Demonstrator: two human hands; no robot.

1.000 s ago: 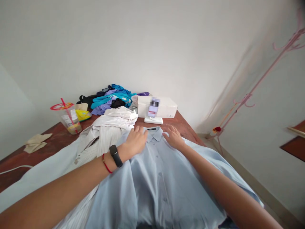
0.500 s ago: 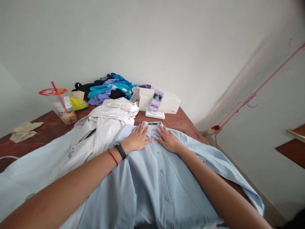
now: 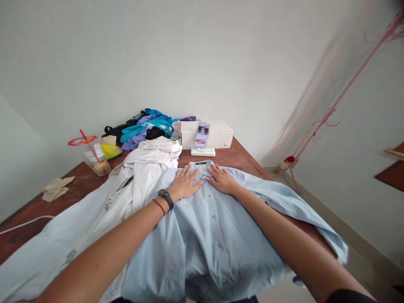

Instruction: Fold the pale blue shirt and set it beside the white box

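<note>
A light blue button-up shirt lies spread front side up on the table, its collar at the far end and its lower hem hanging over the near edge. My left hand rests flat on it, just left of the collar, fingers spread. On the other side of the collar my right hand also lies flat with fingers apart. Neither hand grips the cloth. A dark watch and a red string bracelet circle my left wrist. One sleeve stretches out to the right, past the table's edge.
White striped clothing lies left of the shirt. Behind are a pile of blue and purple clothes, a white box and a phone on a white stand. A plastic cup stands left. A pink rack stands right.
The view has shifted a little, showing more of the shirt's lower hem. Both hands stay flat beside the collar, with hardly any movement on the cloth.
</note>
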